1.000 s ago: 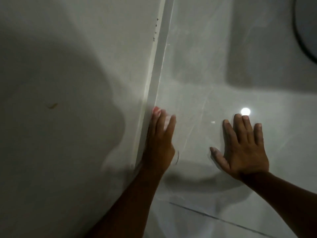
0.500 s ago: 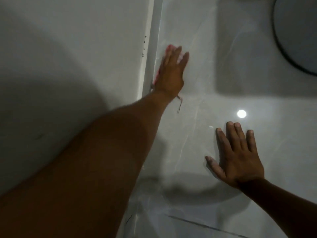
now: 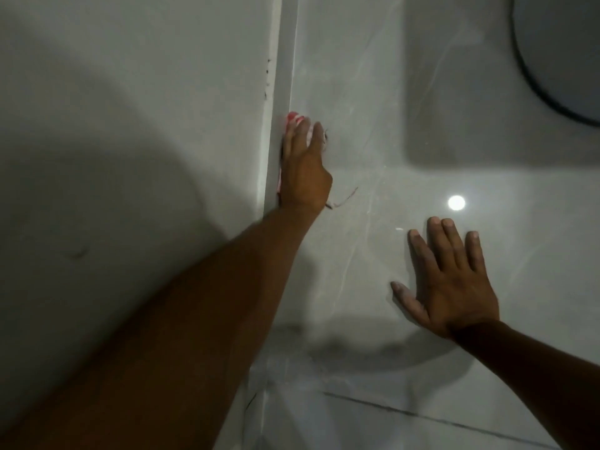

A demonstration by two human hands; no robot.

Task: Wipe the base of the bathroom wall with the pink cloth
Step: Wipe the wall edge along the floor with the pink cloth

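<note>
Left hand (image 3: 303, 167) flat, fingers together, pressing cloth (image 3: 293, 119) against skirting (image 3: 282, 92); strip runs ahead of fingertips. Right hand (image 3: 451, 280) spread, bracing on floor (image 3: 373, 92).

Bare floor (image 3: 357, 108) ahead along skirting (image 3: 285, 60); round dark object (image 3: 558, 53) far right.

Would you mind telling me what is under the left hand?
The pink cloth lies under the left hand, against the wall base. Only its edges and a loose thread show; the rest is covered.

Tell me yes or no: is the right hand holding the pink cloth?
No, the right hand lies flat and bare on the floor tile; the pink cloth is under the left hand.
</note>
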